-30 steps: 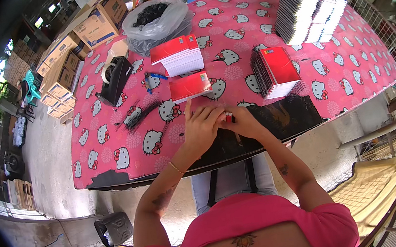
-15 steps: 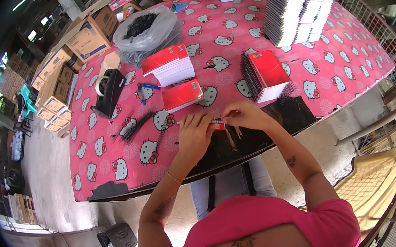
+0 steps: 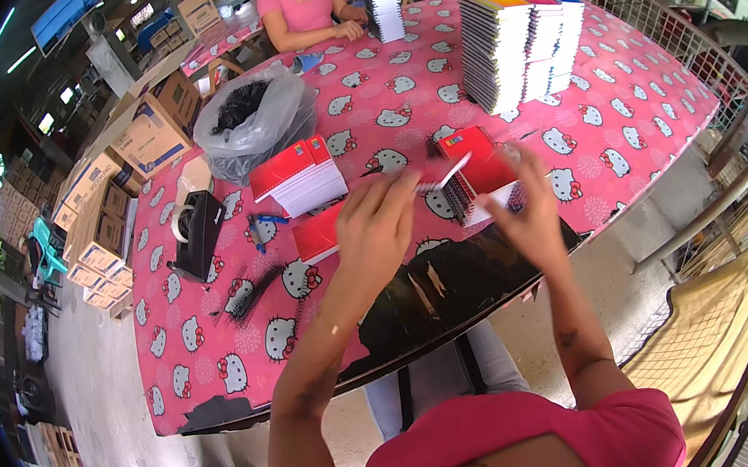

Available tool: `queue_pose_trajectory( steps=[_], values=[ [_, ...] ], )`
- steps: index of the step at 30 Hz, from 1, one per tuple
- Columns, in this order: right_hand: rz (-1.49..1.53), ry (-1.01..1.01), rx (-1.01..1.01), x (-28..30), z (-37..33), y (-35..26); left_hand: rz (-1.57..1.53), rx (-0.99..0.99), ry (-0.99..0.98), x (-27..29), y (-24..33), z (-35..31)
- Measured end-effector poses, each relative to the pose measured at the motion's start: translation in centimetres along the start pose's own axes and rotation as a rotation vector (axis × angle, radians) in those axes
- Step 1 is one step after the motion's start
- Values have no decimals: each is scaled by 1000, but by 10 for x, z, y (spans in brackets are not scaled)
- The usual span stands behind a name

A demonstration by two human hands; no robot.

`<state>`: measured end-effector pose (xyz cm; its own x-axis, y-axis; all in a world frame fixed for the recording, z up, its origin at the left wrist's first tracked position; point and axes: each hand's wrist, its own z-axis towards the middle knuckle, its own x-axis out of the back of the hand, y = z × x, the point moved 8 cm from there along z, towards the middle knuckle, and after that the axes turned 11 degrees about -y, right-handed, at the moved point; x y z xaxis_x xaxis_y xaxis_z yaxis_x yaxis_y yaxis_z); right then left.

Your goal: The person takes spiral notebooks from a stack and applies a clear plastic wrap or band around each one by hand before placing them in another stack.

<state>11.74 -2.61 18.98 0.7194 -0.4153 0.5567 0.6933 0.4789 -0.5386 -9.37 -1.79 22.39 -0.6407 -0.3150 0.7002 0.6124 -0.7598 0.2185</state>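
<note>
From the head camera's view, I see the left hand (image 3: 378, 228) pinching a thin notebook (image 3: 453, 172), blurred and tilted, just above the front of a red coil-bound stack (image 3: 479, 155). The right hand (image 3: 527, 213) is spread at that stack's near right side, thumb and fingers apart, with nothing in its grasp that I can make out; whether it touches the stack I cannot tell.

As I judge it, a good share is done: besides the red stack, tall bound stacks (image 3: 501, 51) with yellow, red and blue covers stand farther back. What seems left is the red pile (image 3: 297, 185) and a single red pad (image 3: 315, 234), where I see no coil.

Black loose coils (image 3: 254, 294) lie on the patterned cloth (image 3: 189, 371), and more fill a plastic bag (image 3: 282, 142). A tape dispenser (image 3: 198, 238) and a blue-handled tool (image 3: 268, 219) sit between. Across the table, a co-worker (image 3: 302, 7) sits by another white stack (image 3: 384, 10). The left hand and wrist partly cover the pad; the tilted notebook hides some of the red stack.
</note>
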Motion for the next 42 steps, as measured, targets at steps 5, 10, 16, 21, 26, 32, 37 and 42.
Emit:
queue_pose_trajectory(
  steps=[5, 10, 16, 21, 26, 32, 37, 42],
  values=[
    [358, -341, -223, -24, -1, 125, -336, -241, -59, -99, -19, 47],
    [394, -409, -238, -32, 5, 115, -487, -151, -216, -134, -36, 38],
    [437, -367, -200, -24, -2, 115, -323, -145, -177, -116, -43, 25],
    [410, 83, -161, 51, -36, 98, 123, 201, -250, -19, -106, -85],
    [708, -154, -17, -17, -32, 19, 230, 217, -306, -20, -139, -149],
    [786, -393, -52, -127, -34, -16, 264, 233, -314, -12, -75, -125],
    [893, -731, -323, -197, -80, 24, 270, 242, -112, -5, -39, -136],
    [897, -598, -239, -197, -68, 11, 508, 699, -245, 23, -135, -226]
  ],
)
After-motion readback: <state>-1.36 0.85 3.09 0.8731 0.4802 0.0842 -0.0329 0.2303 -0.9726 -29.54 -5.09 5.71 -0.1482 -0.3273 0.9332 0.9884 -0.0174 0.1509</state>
